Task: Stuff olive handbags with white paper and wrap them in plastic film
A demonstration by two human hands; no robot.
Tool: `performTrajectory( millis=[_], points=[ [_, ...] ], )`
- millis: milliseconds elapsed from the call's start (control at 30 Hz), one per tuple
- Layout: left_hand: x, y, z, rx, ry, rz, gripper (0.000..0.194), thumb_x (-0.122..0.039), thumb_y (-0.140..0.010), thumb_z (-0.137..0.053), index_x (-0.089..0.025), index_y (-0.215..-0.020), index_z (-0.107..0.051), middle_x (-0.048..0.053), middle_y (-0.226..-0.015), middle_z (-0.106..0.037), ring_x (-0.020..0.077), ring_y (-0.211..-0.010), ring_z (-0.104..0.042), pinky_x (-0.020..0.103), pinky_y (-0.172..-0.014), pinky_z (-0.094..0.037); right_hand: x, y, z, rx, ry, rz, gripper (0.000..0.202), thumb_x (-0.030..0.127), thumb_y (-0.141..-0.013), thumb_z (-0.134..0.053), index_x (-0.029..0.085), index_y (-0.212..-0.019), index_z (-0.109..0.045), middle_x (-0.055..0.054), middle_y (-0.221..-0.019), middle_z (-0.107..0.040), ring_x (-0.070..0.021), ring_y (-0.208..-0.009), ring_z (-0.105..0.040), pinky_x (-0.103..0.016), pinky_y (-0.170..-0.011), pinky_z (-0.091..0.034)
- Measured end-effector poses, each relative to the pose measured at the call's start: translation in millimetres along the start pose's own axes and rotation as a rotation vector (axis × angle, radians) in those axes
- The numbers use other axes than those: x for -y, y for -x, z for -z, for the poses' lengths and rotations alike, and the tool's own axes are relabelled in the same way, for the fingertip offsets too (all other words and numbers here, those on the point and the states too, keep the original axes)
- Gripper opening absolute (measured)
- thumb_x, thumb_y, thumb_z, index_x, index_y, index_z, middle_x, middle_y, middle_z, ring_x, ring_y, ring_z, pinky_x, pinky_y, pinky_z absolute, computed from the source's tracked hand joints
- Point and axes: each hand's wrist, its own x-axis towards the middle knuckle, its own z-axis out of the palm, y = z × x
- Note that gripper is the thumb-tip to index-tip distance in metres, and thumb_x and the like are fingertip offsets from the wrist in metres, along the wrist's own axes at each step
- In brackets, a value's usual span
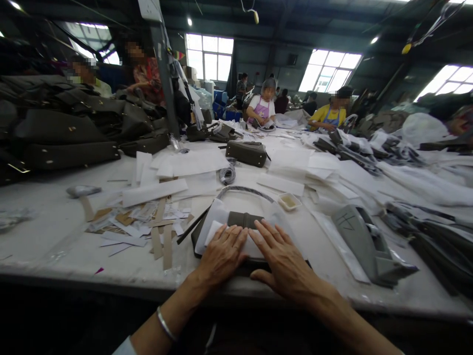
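A dark olive bag (246, 220) lies on the white table at the front edge, partly covered by white sheet material (213, 217). Its curved handle (248, 189), wrapped in something greyish, arches away on the far side. Flat on the white material, my left hand (224, 250) rests with its fingers stretched out. Beside it my right hand (281, 254) presses on the same wrapping, fingers spread and thumb apart. Neither hand grips anything. Both palms hide the near part of the bag. A dark strap (192, 226) sticks out at the left.
Paper and card scraps (144, 222) litter the table (48, 241) on the left. A small dish (289, 201) and a grey tape dispenser (373, 246) are to the right. Dark bags (70, 125) are piled at the left. Several people work farther back.
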Motion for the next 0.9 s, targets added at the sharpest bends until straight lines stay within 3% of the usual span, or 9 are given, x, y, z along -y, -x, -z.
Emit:
performTrajectory(
  millis=[133, 267, 533, 767, 900],
  points=[
    [2, 5, -3.8, -0.053, 0.031, -0.044, 0.05, -0.042, -0.097, -0.047, -0.013, -0.137, -0.046, 0.012, -0.129, -0.061, 0.023, -0.122, -0.055, 0.041, -0.111, -0.034, 4, 12, -30, -0.031, 0.09, -0.022, 0.072, 0.016, -0.08, -0.067, 0.019, -0.146, -0.038, -0.015, -0.147, -0.047, -0.0352, -0.132, -0.046, -0.057, -0.108, -0.037],
    [3, 6, -8.4, -0.041, 0.045, -0.039, 0.049, -0.044, -0.1, -0.04, -0.013, -0.137, -0.048, 0.011, -0.13, -0.062, 0.0233, -0.122, -0.055, 0.04, -0.111, -0.033, 3, 14, -40, -0.043, 0.086, -0.038, 0.067, 0.005, -0.081, -0.054, 0.018, -0.146, -0.04, -0.012, -0.146, -0.049, -0.0322, -0.128, -0.05, -0.054, -0.107, -0.039],
    [8, 9, 1.1, 0.013, 0.004, -0.168, 0.057, -0.048, -0.098, -0.043, -0.013, -0.144, -0.04, 0.01, -0.144, -0.052, 0.0239, -0.137, -0.042, 0.045, -0.115, -0.029, 7, 16, -43, -0.12, 0.113, -0.046, 0.058, 0.003, -0.086, -0.044, 0.018, -0.142, -0.046, -0.011, -0.14, -0.056, -0.0301, -0.125, -0.052, -0.052, -0.108, -0.036],
    [1, 23, 2.2, -0.104, -0.014, -0.266, 0.041, -0.018, -0.1, -0.039, -0.014, -0.14, -0.045, 0.009, -0.141, -0.055, 0.022, -0.139, -0.04, 0.046, -0.116, -0.03, 2, 21, -50, -0.152, 0.078, 0.019, 0.053, 0.008, -0.088, -0.045, 0.014, -0.141, -0.047, -0.009, -0.145, -0.051, -0.0287, -0.132, -0.046, -0.05, -0.112, -0.033],
    [-4, 23, -1.4, -0.077, -0.064, -0.258, 0.041, -0.019, -0.1, -0.037, -0.012, -0.139, -0.047, 0.011, -0.14, -0.056, 0.0236, -0.136, -0.044, 0.046, -0.112, -0.036, -12, 18, -50, -0.152, 0.048, 0.068, 0.052, 0.023, -0.091, -0.054, 0.013, -0.142, -0.046, -0.01, -0.145, -0.051, -0.0285, -0.133, -0.045, -0.048, -0.113, -0.033]
  ],
)
